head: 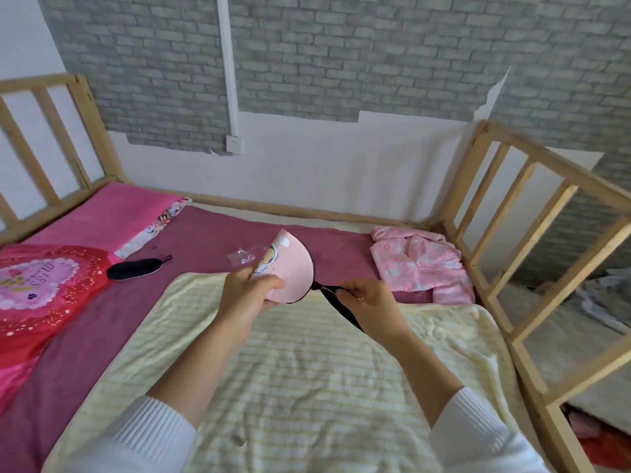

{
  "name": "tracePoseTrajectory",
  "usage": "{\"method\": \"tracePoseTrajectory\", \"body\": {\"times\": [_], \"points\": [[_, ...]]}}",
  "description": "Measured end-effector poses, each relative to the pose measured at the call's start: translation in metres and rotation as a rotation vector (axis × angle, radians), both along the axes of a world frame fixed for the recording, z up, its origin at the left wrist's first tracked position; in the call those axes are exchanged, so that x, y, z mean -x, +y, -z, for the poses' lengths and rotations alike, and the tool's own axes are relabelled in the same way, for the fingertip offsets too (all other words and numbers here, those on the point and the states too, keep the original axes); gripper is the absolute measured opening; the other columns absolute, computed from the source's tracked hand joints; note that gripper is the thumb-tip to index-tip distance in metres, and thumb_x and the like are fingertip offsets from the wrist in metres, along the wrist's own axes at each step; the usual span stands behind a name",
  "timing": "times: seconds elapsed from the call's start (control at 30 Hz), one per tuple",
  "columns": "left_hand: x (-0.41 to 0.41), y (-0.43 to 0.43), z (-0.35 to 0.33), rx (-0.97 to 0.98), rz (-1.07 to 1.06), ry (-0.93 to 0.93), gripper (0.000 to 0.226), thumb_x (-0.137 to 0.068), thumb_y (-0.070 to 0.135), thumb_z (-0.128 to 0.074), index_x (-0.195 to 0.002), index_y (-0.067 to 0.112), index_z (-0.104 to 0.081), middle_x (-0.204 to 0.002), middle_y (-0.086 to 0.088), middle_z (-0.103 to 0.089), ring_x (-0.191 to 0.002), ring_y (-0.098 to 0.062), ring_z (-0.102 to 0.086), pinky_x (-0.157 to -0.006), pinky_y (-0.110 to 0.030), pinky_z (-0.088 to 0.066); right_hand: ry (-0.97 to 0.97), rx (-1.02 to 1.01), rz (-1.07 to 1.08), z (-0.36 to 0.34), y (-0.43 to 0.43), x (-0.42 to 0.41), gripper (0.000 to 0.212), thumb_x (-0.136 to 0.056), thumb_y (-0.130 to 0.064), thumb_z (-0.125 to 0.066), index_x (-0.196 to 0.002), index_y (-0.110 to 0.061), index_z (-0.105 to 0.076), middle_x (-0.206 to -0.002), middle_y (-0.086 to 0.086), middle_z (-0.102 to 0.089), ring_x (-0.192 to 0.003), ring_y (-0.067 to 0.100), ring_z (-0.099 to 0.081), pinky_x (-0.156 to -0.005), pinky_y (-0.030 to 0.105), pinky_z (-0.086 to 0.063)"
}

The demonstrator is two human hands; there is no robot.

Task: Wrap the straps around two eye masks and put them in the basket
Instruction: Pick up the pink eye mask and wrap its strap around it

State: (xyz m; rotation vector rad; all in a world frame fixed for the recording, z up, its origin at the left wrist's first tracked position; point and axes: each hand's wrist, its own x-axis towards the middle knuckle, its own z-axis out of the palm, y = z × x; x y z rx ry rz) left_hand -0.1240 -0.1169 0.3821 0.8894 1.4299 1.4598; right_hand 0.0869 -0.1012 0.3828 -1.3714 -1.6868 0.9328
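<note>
A pink eye mask (294, 268) with a cartoon print is held up over the bed, folded in half. My left hand (247, 295) grips its lower left edge. Its black strap (341, 307) runs down to the right, and my right hand (367, 297) pinches that strap close to the mask. A second, black eye mask (135, 269) lies flat on the maroon sheet to the left, apart from both hands. No basket is in view.
A pale yellow striped blanket (307, 370) covers the near bed. A clear plastic wrapper (244, 256) lies behind the pink mask. Folded pink pyjamas (421, 264) sit at right by the wooden rail (532, 254). A red and pink cushion (37, 288) is at left.
</note>
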Motion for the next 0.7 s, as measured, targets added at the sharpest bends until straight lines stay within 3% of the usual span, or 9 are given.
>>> {"method": "tracePoseTrajectory", "body": {"times": [0.1,0.17,0.23,0.33,0.43,0.47,0.53,0.63,0.7], "points": [[0.004,0.001,0.007,-0.003,-0.017,0.024,0.015,-0.057,0.014,-0.071,-0.066,0.008,-0.061,-0.076,-0.005,-0.056,-0.076,-0.020,-0.058,-0.058,-0.026,-0.058,-0.060,-0.079,0.021,-0.003,0.000,0.000,0.009,-0.083,-0.012,-0.065,-0.075,-0.013,-0.071,-0.071,-0.001,-0.074,-0.067,0.011,-0.065,-0.067,0.027,-0.049],[0.007,0.001,0.009,-0.006,-0.018,0.052,0.019,-0.058,0.015,-0.070,-0.071,0.003,-0.062,-0.076,-0.004,-0.055,-0.074,-0.019,-0.056,-0.060,-0.026,-0.058,0.061,-0.056,0.020,-0.008,-0.001,-0.002,0.007,-0.082,-0.007,-0.067,-0.075,-0.008,-0.068,-0.068,0.003,-0.072,-0.067,0.015,-0.067,-0.069,0.029,-0.051],[0.013,0.001,0.011,-0.005,-0.052,0.062,0.017,-0.060,0.013,-0.070,-0.071,0.002,-0.062,-0.075,-0.004,-0.055,-0.074,-0.019,-0.054,-0.067,-0.030,-0.058,0.393,0.072,0.024,-0.016,-0.002,-0.009,0.011,-0.083,0.000,-0.065,-0.076,-0.008,-0.063,-0.067,0.004,-0.067,-0.063,0.015,-0.065,-0.069,0.028,-0.051],[0.018,-0.002,0.013,-0.002,-0.041,0.082,0.016,-0.061,0.013,-0.072,-0.063,0.009,-0.057,-0.068,0.000,-0.050,-0.069,-0.016,-0.052,-0.074,-0.038,-0.057,1.104,0.386,-0.124,-0.029,-0.004,-0.021,0.007,-0.083,-0.006,-0.059,-0.082,-0.013,-0.059,-0.064,-0.001,-0.060,-0.063,0.012,-0.061,-0.070,0.026,-0.053],[0.009,-0.008,0.013,-0.006,0.121,0.105,0.026,-0.060,0.016,-0.072,-0.058,0.015,-0.046,-0.064,-0.001,-0.039,-0.066,-0.017,-0.046,-0.079,-0.042,-0.057,1.447,0.342,-0.152,-0.039,0.001,-0.018,0.016,-0.090,-0.004,-0.051,-0.105,-0.008,-0.054,-0.093,0.007,-0.070,-0.094,0.020,-0.069,-0.089,0.029,-0.053],[0.005,-0.010,0.014,-0.016,0.179,0.097,0.030,-0.062,0.015,-0.071,-0.056,0.016,-0.042,-0.065,-0.002,-0.037,-0.068,-0.019,-0.045,-0.082,-0.043,-0.057,1.405,0.279,-0.083,-0.043,0.003,-0.014,0.021,-0.092,0.001,-0.045,-0.111,-0.008,-0.051,-0.107,0.011,-0.071,-0.107,0.022,-0.067,-0.096,0.032,-0.050],[0.000,-0.011,0.013,-0.028,0.252,0.064,0.031,-0.064,0.013,-0.072,-0.052,0.014,-0.043,-0.067,-0.002,-0.042,-0.072,-0.018,-0.051,-0.085,-0.042,-0.058,0.989,0.039,0.109,-0.048,0.006,-0.006,0.026,-0.092,0.008,-0.040,-0.110,-0.010,-0.044,-0.118,0.016,-0.067,-0.112,0.022,-0.064,-0.095,0.035,-0.048],[0.003,-0.009,0.011,-0.069,0.285,-0.023,0.027,-0.065,0.013,-0.072,-0.046,0.019,-0.055,-0.060,0.010,-0.054,-0.070,-0.010,-0.060,-0.079,-0.032,-0.058,0.016,-0.385,0.221,-0.040,0.011,-0.007,0.022,-0.088,0.008,-0.038,-0.104,-0.006,-0.033,-0.082,0.015,-0.069,-0.065,0.032,-0.060,-0.061,0.042,-0.043],[0.009,-0.008,0.008,-0.101,0.274,-0.101,0.007,-0.065,0.013,-0.073,-0.062,0.019,-0.072,-0.076,0.005,-0.070,-0.084,-0.012,-0.069,-0.081,-0.032,-0.056,-0.461,-0.451,0.189,-0.030,0.015,-0.014,0.014,-0.089,-0.001,-0.043,-0.102,-0.001,-0.036,-0.066,0.011,-0.066,-0.053,0.034,-0.053,-0.058,0.039,-0.037]]}}
